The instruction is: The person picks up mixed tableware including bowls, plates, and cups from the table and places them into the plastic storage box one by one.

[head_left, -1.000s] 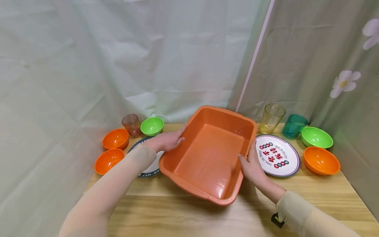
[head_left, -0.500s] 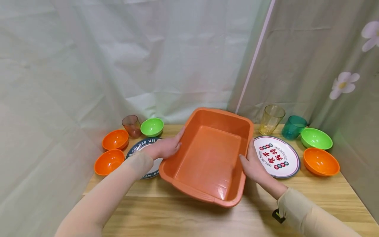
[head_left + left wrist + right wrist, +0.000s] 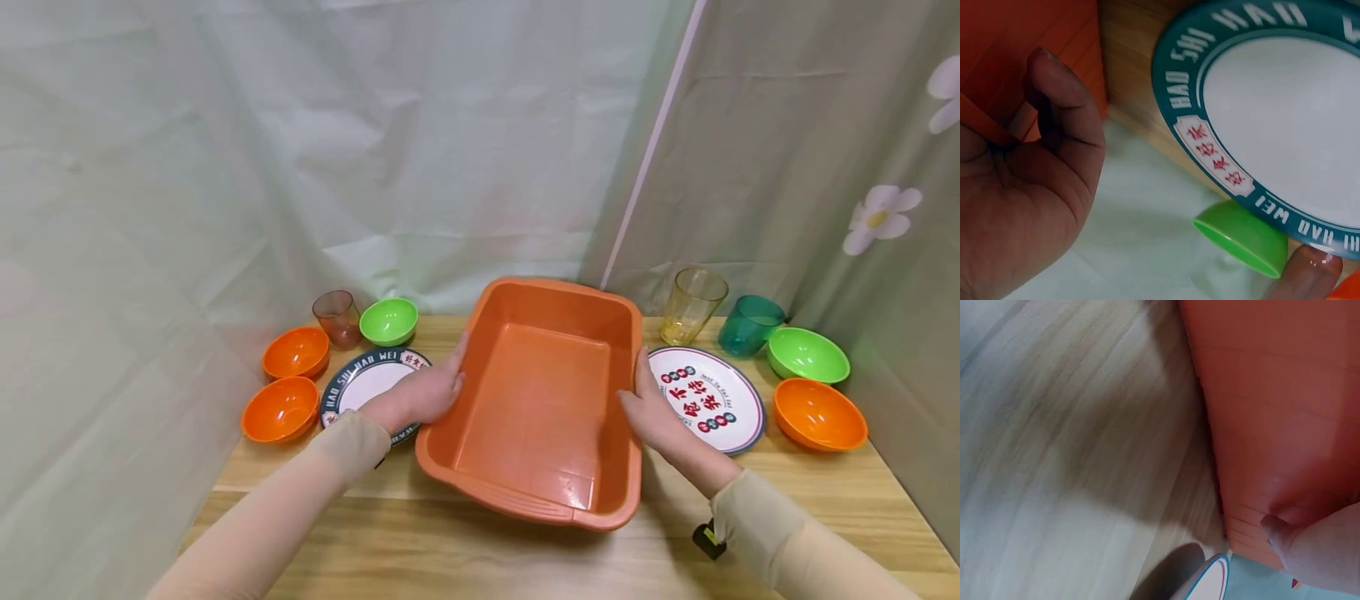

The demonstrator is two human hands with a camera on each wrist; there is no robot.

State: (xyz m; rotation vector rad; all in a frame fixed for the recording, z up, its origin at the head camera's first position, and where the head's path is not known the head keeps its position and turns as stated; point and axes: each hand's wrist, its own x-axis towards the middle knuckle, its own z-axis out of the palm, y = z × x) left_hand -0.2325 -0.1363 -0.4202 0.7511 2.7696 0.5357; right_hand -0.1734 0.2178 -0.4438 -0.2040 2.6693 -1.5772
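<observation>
An orange rectangular plastic basin (image 3: pixel 532 400) is held at its two long sides, tilted toward me, with nothing in it. My left hand (image 3: pixel 423 392) grips its left rim; in the left wrist view a finger (image 3: pixel 1069 103) bends beside the basin's outer wall. My right hand (image 3: pixel 660 417) grips the right rim, thumb over the inside. In the right wrist view, fingers of that hand (image 3: pixel 1316 550) lie along the basin's outside wall. Behind my left hand is a plate with a dark lettered rim (image 3: pixel 375 375). A white plate with red characters (image 3: pixel 705 400) lies just right of the basin.
At left stand two orange bowls (image 3: pixel 281 408), a green bowl (image 3: pixel 389 322) and a brownish cup (image 3: pixel 337 319). At right are a yellow glass (image 3: pixel 692 307), a teal cup (image 3: pixel 750 325), a green bowl (image 3: pixel 807 354) and an orange bowl (image 3: pixel 819 414). A curtain (image 3: pixel 450 150) hangs behind the wooden table (image 3: pixel 450 542).
The basin has turned to sit straighter, its near end swinging to the right. Both hands have kept their grip, and more of the left plate shows.
</observation>
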